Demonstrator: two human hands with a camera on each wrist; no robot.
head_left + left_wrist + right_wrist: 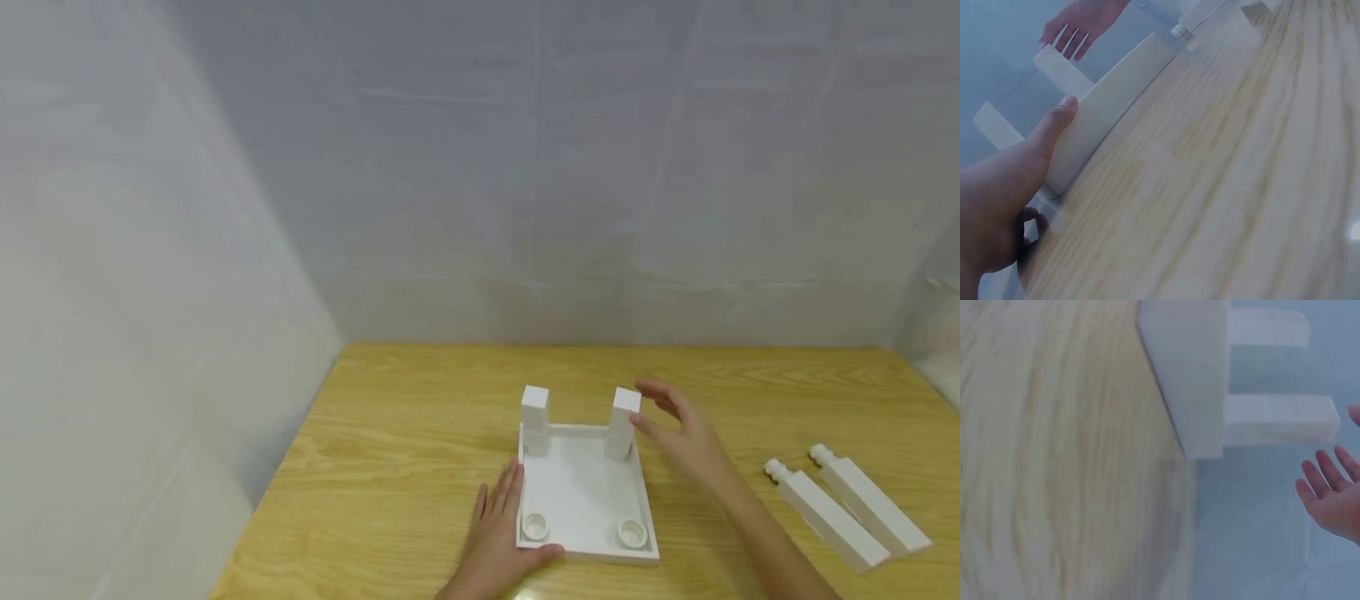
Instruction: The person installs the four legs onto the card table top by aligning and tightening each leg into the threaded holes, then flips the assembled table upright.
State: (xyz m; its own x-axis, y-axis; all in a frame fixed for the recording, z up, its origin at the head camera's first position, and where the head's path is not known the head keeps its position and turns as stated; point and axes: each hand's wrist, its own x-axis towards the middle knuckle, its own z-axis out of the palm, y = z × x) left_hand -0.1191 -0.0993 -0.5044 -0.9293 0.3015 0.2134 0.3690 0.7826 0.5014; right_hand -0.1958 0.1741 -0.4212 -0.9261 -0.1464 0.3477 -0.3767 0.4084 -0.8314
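Observation:
A small square white tabletop (581, 487) lies underside up on the wooden table, its raised rim facing upward. Two square white legs stand upright at its far corners, the left leg (536, 417) and the right leg (623, 421). Each near corner has a round socket, the left socket (536, 526) and the right socket (632, 534). My left hand (498, 529) braces the near left corner, thumb along the front wall and straight fingers along the left side. Beside the top of the right leg, my right hand (686, 433) has its fingers spread, holding nothing.
Two more white legs with knobbed ends lie side by side at the right, the nearer leg (832, 521) and the farther leg (873, 504). White sheeting (525, 208) hangs behind the wooden table (390, 467) and along its left side.

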